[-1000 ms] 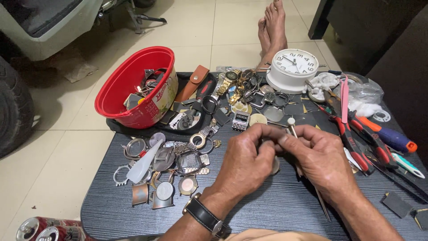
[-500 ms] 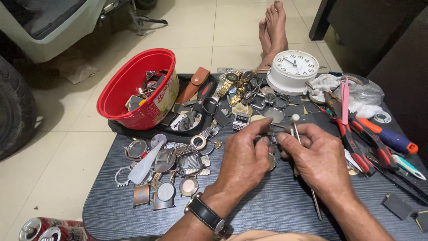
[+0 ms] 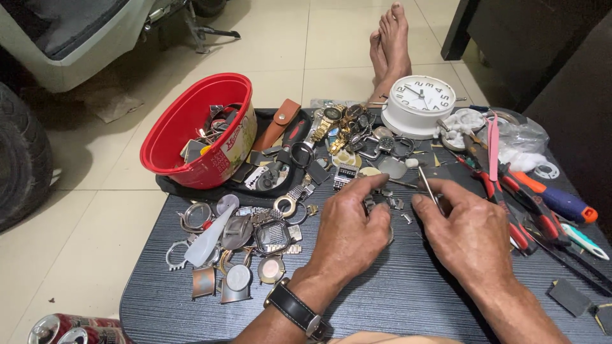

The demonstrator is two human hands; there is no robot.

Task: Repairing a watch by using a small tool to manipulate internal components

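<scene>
1. A view looking down at a dark, ridged counter crowded with watch parts, with two bare hands at work in the centre of the frame.
2. The left hand, wearing a black-strapped wristwatch, lies palm down with its fingers curled over a small metal piece, probably a bit of watch bracelet. The hand hides most of it, so the grip cannot be made out exactly; it seems to pin the piece against the counter to keep it steady.
3. The right hand pinches a thin metal tool, likely tweezers or a pin, angled up and away from the fingertips. Its tip sits close to the left hand's fingers, as for fine work on the held piece.
4. Small loose bracelet links lie between and just above the hands.
5. At lower left of the hands sits a cluster of watch cases and backs, spread flat within reach.
6. In the upper left, a red plastic bowl holds more parts.
7. At top centre, a white round clock stands beyond a heap of watches.
8. On the right edge lie red-handled pliers and a screwdriver with a blue and orange handle, set beside the working hand.
9. Bare feet rest on the tiled floor beyond the counter.
</scene>
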